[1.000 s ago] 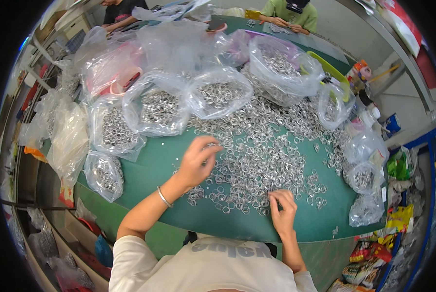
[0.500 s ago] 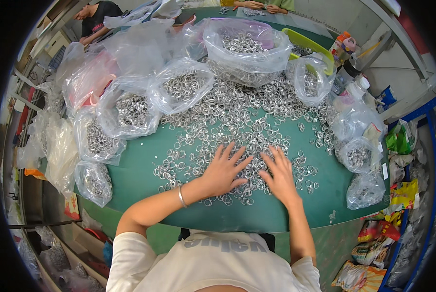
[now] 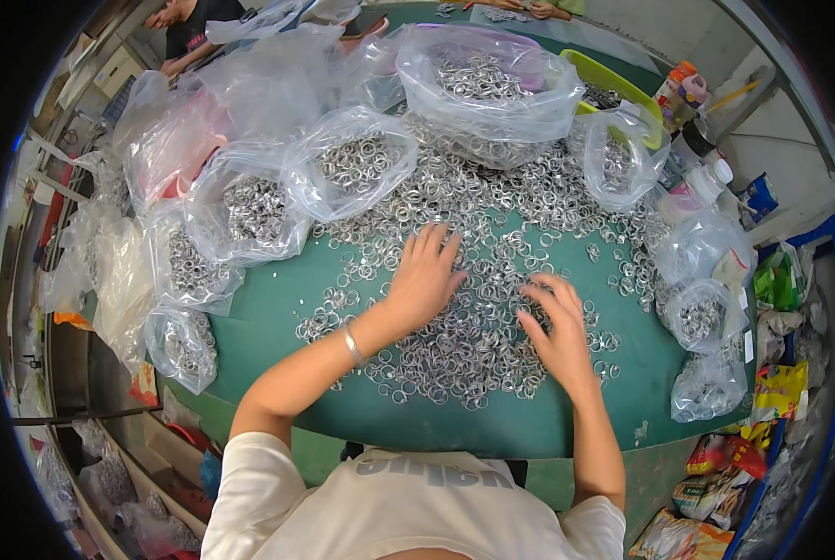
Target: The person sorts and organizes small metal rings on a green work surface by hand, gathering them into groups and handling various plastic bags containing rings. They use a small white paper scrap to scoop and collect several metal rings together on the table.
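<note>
A loose heap of silver metal rings (image 3: 464,350) covers the middle of the green table (image 3: 268,322), close to its front edge. Over the heap's left, far side lies my left hand (image 3: 421,280), fingers stretched forward and thumb apart, with a bracelet on its wrist. My right hand (image 3: 557,322) rests at the heap's right side, its fingers spread and slightly bent among the rings. Neither hand grips anything that I can see. Beyond them, a larger bank of rings (image 3: 492,191) runs across the table.
Clear plastic bags of rings stand around: a wide one (image 3: 483,117) at the back, others at left (image 3: 254,210) and right (image 3: 700,317). A green tub (image 3: 613,79) and bottles (image 3: 707,182) are at back right. Two other people are partly visible at the far side.
My left hand has slid forward to the far rings, and my right hand has shifted slightly right. More rings now lie gathered near the front edge between my arms.
</note>
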`<state>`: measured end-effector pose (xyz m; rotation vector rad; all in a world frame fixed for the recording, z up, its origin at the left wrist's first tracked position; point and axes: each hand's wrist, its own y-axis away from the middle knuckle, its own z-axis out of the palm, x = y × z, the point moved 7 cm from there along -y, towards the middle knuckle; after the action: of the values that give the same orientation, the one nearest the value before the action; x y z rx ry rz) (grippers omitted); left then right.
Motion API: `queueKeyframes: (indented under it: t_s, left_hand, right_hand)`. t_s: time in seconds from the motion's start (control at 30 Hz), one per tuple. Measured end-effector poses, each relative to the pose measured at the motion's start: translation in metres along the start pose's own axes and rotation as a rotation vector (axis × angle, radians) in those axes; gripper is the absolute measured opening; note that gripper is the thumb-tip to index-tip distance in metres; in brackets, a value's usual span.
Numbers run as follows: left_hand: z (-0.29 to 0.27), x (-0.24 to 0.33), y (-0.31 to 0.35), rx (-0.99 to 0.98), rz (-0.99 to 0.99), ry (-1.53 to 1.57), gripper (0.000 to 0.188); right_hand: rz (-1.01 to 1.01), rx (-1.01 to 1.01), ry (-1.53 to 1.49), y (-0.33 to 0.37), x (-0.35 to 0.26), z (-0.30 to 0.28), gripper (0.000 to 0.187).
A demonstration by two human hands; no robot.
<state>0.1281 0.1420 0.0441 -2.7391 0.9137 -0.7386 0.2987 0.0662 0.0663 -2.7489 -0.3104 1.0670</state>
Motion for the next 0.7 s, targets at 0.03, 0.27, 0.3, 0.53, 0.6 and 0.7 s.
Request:
queueKeyframes:
  t_s: [0.03, 0.27, 0.3, 0.53, 0.6, 0.7]
  left_hand:
    - [0.007, -0.009, -0.008, 0.030, -0.034, -0.074, 0.047]
    - [0.024, 0.009, 0.005, -0.094, 0.034, -0.026, 0.049]
    - [0.023, 0.012, 0.009, -0.125, 0.073, 0.031, 0.049]
    - [0.002, 0.044, 0.060, -0.288, 0.250, 0.079, 0.048]
    - [0.001, 0.048, 0.074, -0.325, 0.274, 0.065, 0.050]
    - [-0.002, 0.050, 0.085, -0.373, 0.317, 0.030, 0.052]
  right_hand:
    - [-0.007, -0.008, -0.043, -0.018, 0.001, 0.007, 0.040]
    - [-0.120, -0.198, 0.186, -0.048, 0.013, 0.056, 0.053]
    - [-0.142, -0.245, 0.176, -0.041, 0.008, 0.054, 0.053]
    - [-0.150, -0.374, 0.203, 0.001, -0.016, 0.029, 0.048]
    - [-0.129, -0.378, 0.184, 0.009, -0.018, 0.025, 0.047]
    - [-0.102, -0.387, 0.175, 0.017, -0.019, 0.017, 0.045]
